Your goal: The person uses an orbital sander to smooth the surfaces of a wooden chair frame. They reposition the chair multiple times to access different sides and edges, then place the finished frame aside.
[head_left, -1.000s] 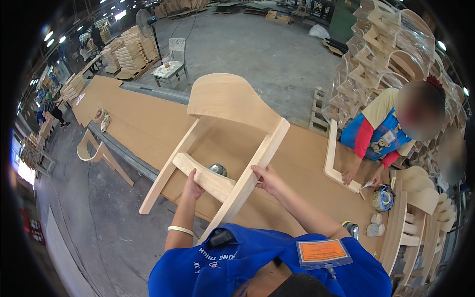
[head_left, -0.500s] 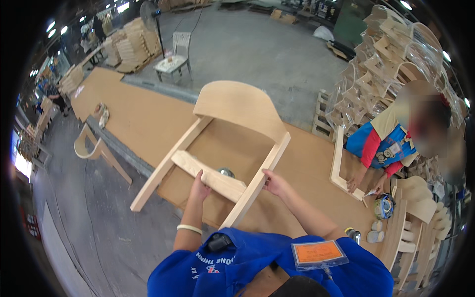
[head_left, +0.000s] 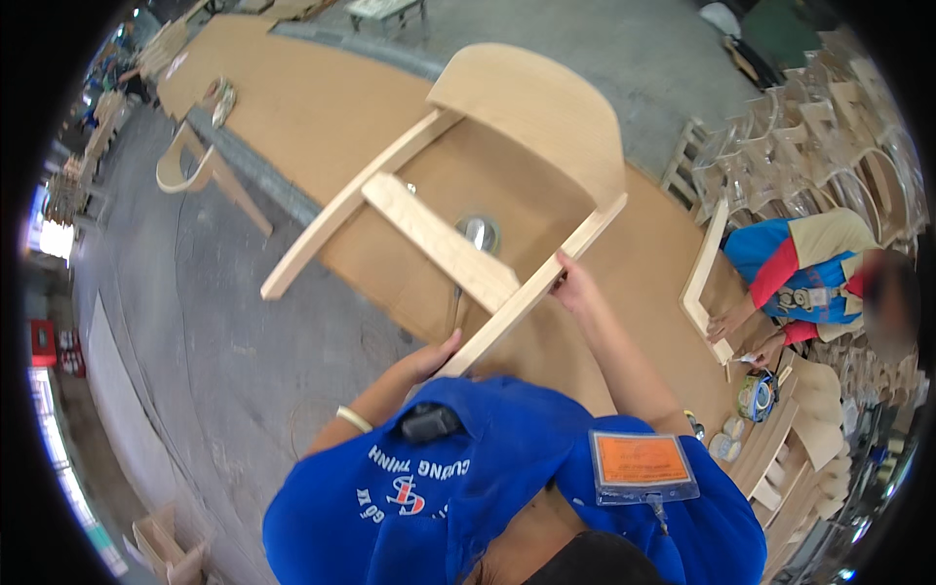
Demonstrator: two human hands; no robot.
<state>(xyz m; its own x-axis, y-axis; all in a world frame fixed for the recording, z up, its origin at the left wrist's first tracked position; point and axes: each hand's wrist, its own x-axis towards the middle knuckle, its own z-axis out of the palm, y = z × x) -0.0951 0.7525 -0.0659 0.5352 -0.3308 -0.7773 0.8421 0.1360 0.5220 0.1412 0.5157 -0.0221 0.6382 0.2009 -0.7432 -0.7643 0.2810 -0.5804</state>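
A pale wooden chair frame [head_left: 531, 93] with a curved backrest, two long side pieces and a crossbar is held tilted above the cardboard-covered table. My left hand [head_left: 436, 356] grips the lower end of its right side piece, the thumb showing on the near edge. Higher on that same side piece, my right hand [head_left: 577, 285] is closed around the outer edge, its fingers partly hidden beneath. Through the frame's opening a shiny round metal can [head_left: 478, 232] shows on the table, beside a thin tool [head_left: 455, 307] partly covered by the crossbar.
A co-worker [head_left: 795, 273] at the right handles an angled wooden piece [head_left: 694, 302]. Beyond are stacked, plastic-wrapped chair frames [head_left: 780, 146]. Another curved wooden frame [head_left: 180, 166] leans at the table's left edge, near a roll [head_left: 222, 99]. Round pads [head_left: 726, 441] lie near my right elbow.
My left hand has gone from the crossbar to the lower end of the right side piece. The chair frame is turned slightly and raised, and my view has shifted.
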